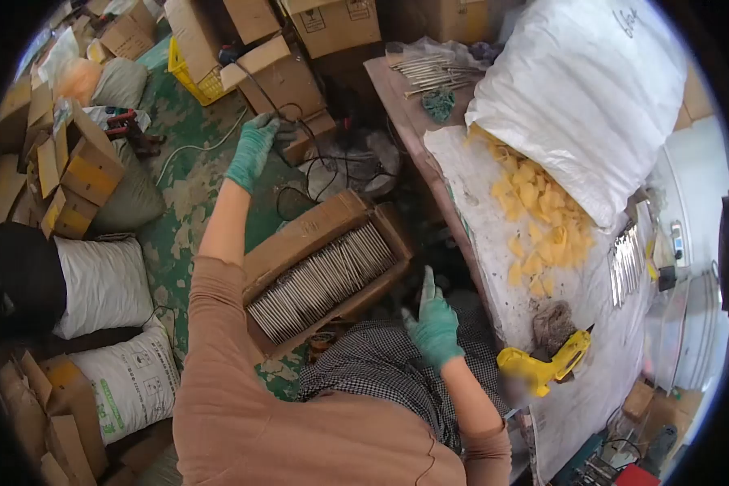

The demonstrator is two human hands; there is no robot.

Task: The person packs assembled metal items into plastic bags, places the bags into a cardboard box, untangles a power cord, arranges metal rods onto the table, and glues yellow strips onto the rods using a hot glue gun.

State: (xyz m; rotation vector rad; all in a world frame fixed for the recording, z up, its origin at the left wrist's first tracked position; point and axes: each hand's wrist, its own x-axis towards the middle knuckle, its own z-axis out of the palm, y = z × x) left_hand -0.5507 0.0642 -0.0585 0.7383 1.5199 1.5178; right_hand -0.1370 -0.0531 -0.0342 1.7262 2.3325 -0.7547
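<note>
My left hand (259,146), in a green glove with grey fingertips, is stretched out over the floor beside a dark cable (267,95); whether its fingers hold the cable is unclear. My right hand (435,322), gloved in the same way, hovers over my checked apron (364,352) with the index finger pointing out and nothing visible in it. Between my arms an open cardboard box (308,228) holds a dense row of thin metal rods (324,283).
On the table (494,275) at the right lie a white sack (579,97) spilling yellow pieces (539,211), a yellow tool (547,368), a brown rag (554,326) and more metal rods (433,73). Cartons (89,166) and filled sacks (105,283) line the left side.
</note>
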